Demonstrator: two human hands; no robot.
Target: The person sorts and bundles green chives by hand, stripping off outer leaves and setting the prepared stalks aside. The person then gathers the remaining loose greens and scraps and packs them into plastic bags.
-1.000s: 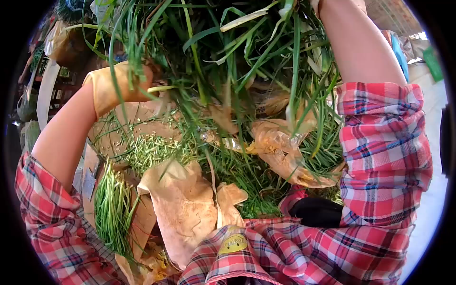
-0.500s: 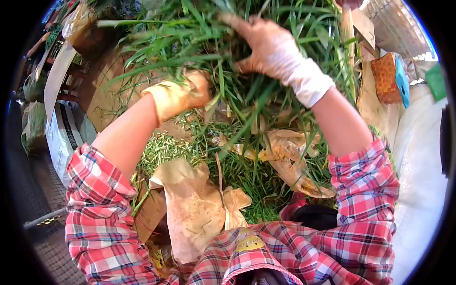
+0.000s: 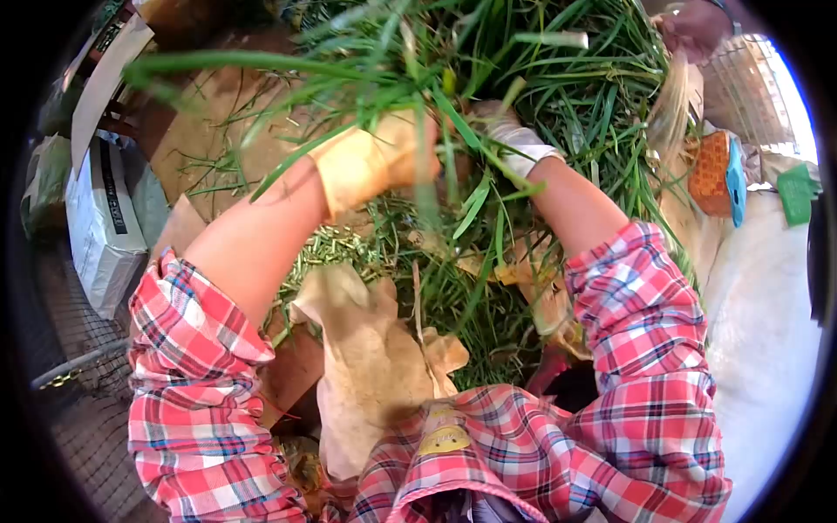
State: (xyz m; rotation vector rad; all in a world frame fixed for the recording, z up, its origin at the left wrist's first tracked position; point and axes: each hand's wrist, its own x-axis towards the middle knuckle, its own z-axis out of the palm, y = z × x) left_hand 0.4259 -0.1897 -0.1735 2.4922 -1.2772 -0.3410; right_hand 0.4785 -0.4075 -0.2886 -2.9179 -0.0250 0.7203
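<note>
My left hand point(image 3: 384, 161), in a pale yellowish glove, is closed around a bunch of long green leaves point(image 3: 349, 70). Its fingertips are hidden behind the blades, some of them blurred. My right hand point(image 3: 510, 139), in a whitish glove, is just to the right, pushed in among the leaves at the near side of a big leafy heap point(image 3: 584, 87). Leaves cover its fingers. Below both hands lie short cut green pieces point(image 3: 349, 248) and more loose leaves. A soiled pale sheet or bag point(image 3: 362, 357) lies close to my body.
Another person's hand point(image 3: 697, 30) is at the upper right. An orange basket-like item point(image 3: 711, 174) with a blue edge stands at the right by a white sheet point(image 3: 767, 305). A white box point(image 3: 105, 227) and wire mesh point(image 3: 87, 392) are at the left.
My right hand, open above the heap before, has come down and nearer to my left hand, into the leaves. My left hand has shifted right with its leaves. The view has moved slightly.
</note>
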